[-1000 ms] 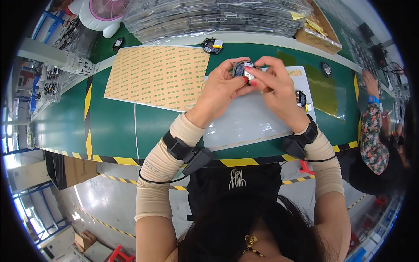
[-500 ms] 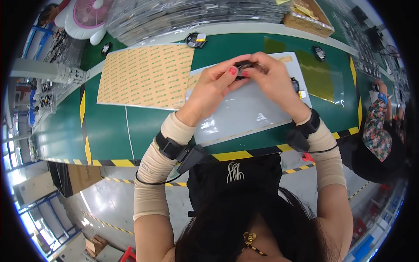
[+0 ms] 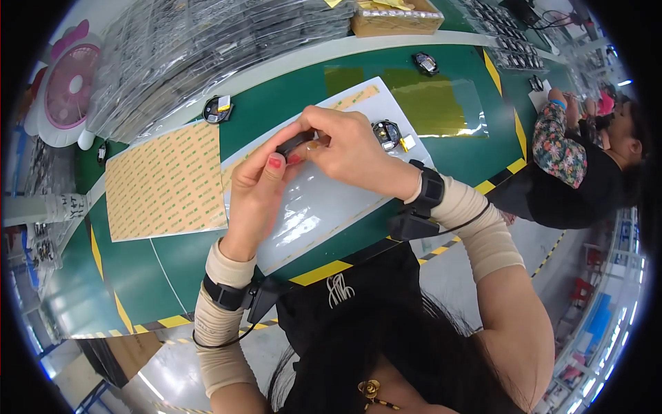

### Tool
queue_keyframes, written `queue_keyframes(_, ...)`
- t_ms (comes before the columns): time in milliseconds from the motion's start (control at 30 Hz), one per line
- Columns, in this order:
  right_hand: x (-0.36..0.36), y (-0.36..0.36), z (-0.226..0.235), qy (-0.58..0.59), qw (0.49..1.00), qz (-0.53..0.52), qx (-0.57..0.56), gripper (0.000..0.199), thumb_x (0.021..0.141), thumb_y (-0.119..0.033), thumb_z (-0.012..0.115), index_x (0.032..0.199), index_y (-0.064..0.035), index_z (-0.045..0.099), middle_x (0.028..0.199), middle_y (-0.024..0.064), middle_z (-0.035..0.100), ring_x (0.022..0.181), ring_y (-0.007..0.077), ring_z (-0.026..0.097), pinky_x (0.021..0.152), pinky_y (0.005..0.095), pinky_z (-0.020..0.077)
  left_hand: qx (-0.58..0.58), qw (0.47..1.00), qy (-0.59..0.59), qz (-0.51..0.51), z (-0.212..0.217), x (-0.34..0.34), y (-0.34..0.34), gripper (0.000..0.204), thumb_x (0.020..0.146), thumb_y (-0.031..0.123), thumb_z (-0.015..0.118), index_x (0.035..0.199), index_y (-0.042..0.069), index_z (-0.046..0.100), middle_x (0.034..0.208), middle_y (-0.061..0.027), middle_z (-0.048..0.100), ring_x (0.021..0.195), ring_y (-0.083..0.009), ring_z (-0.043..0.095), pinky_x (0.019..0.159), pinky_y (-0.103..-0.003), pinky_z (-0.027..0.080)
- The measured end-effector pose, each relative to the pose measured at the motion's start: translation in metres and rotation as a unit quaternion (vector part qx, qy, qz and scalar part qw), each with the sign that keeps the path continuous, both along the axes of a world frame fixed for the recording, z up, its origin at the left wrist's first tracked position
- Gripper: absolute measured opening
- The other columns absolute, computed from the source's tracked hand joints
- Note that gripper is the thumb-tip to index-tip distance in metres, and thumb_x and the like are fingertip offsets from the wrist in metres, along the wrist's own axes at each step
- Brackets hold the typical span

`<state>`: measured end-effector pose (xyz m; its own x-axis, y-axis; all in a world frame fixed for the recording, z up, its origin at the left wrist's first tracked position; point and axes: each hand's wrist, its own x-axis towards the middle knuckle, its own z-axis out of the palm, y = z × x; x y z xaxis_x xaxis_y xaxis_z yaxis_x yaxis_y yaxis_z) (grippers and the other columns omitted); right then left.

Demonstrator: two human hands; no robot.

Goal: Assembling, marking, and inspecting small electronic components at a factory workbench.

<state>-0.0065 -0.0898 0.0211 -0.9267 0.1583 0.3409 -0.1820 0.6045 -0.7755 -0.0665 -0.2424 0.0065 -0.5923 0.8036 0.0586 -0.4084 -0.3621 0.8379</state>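
Observation:
Both hands meet over a white glossy sheet (image 3: 310, 217) on the green table. My left hand (image 3: 254, 190) grips a small black round casing (image 3: 294, 143) between thumb and fingers. From the other side, the bent fingers of my right hand (image 3: 348, 148) close on the same casing. The fingers cover much of it, so its inner side is hidden. To the right of my right hand, an opened round black device (image 3: 387, 136) with a small yellow-and-white part lies on the sheet's edge.
A tan printed adhesive sheet (image 3: 165, 183) lies left, with another round device (image 3: 216, 109) behind it. Yellow transparent film (image 3: 441, 107) and a further device (image 3: 425, 63) lie right. Stacked clear trays (image 3: 227, 55), a cardboard box (image 3: 396, 21) and a pink fan (image 3: 72, 86) stand behind. A co-worker (image 3: 572, 159) sits right.
The view has turned, so the table appears tilted and shifted left. Both hands still hold the black casing together, with the right hand now more side-on to it.

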Motion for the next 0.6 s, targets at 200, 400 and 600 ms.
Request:
queue_keyframes(200,-0.007,0.0,-0.01,0.178,0.974,-0.019,0.142,0.027,0.067,-0.011,0.071,0.09,-0.0053,0.058,0.085,0.0077,0.062,0.058,0.0156,0.059,0.048,0.0238,0.0454,0.05,0.99,-0.127,0.022,-0.006,-0.013,0.006,0.043,0.095,0.022,0.037,0.133,0.001,0.031,0.122,-0.0095,0.048,0.11,-0.0213,0.049,0.097,-0.034,0.039)
queue_keyframes(400,-0.001,0.029,-0.001,0.177,0.951,-0.113,0.225,0.033,0.067,-0.022,0.073,0.093,-0.0077,0.059,0.082,0.0056,0.063,0.062,0.0165,0.063,0.047,0.0244,0.0465,-0.02,0.99,-0.14,-0.01,-0.002,-0.01,0.002,0.045,0.096,0.024,0.035,0.134,0.002,0.027,0.12,-0.0147,0.049,0.111,-0.0247,0.049,0.096,-0.034,0.04)
queue_keyframes(600,0.031,0.163,0.0,0.061,0.861,-0.373,0.339,0.031,0.074,-0.033,0.068,0.093,-0.0092,0.062,0.083,0.0078,0.065,0.066,0.0268,0.063,0.055,0.0315,0.0496,-0.073,0.99,-0.122,0.001,0.002,-0.013,0.005,0.042,0.096,0.022,0.037,0.13,-0.001,0.032,0.12,-0.0222,0.047,0.112,-0.026,0.049,0.095,-0.034,0.041)
